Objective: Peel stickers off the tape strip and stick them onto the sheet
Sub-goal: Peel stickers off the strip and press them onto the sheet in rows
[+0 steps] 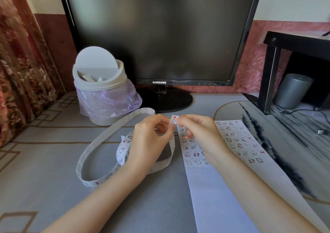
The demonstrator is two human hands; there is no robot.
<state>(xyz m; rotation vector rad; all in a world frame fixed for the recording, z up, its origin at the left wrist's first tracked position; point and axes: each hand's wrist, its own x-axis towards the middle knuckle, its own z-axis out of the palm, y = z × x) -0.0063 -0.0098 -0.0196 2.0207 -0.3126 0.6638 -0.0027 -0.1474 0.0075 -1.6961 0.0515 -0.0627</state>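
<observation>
Currently, in the head view, we see both hands raised just above the surface (53, 161), meeting in front of the monitor (157, 36). The left hand (150, 139) pinches the free end of the tape strip (121, 150) between thumb and curled fingers (166, 125). The rest of the strip lies in a loose loop on the surface, running back toward the lidded bin (100, 82). The right hand (201, 134) pinches the edge of one sticker (174, 119), its fingers (184, 120) closed on it at the strip's end. We judge the sticker to be partly lifted; whether it is fully free cannot be told. The sheet (214, 188) lies flat to the right, beneath the right hand. Rows of placed stickers (239, 143) fill its far part, and the near part is bare.

Failure conditions we expect from here:

- Tearing: a steep or fast pull may split the sticker or leave part of it on the backing.
- Self-adhesion: a sticker this light may curl and bond to itself or to the fingertips.
- Misplacement: the right hand hides part of the rows, so the next sticker may overlap a neighbour or land askew.
- Sheet shift: nothing holds the sheet down, so pressing at an angle may slide it.
- Strip drag: moving the left hand may pull the loop across the sheet.
</observation>
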